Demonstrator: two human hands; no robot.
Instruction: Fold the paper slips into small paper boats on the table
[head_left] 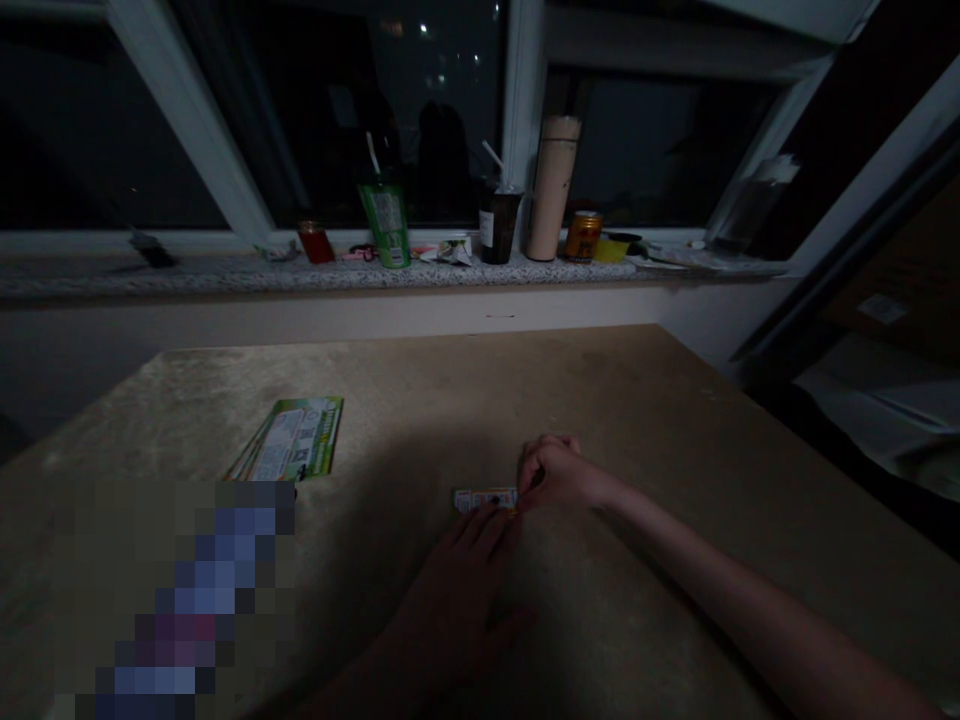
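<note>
Along the speckled stone sill (442, 277) behind the table (487, 390) stand a red jar (316, 243), a green cup (388, 222), a dark cup (501, 228), a tall pinkish flask (553, 195), a golden can (583, 238) and, far right, a see-through bottle (754, 210), with crumpled wrappers (455, 250) between the two cups. A pale straw leans from each cup; their contents are too dark to tell. A fanned stack of flat, glossy green cards (300, 440) lies on the table's left, just above a pixelated patch. Near the middle of the smooth, tan tabletop lies a small printed strip (486, 497), partly hidden by the left hand (465, 560), which lies palm down, fingers extended over its near edge. The right hand (555, 472) is curled at the strip's right end; whether it pinches it, I cannot tell. The hands nearly meet there.
</note>
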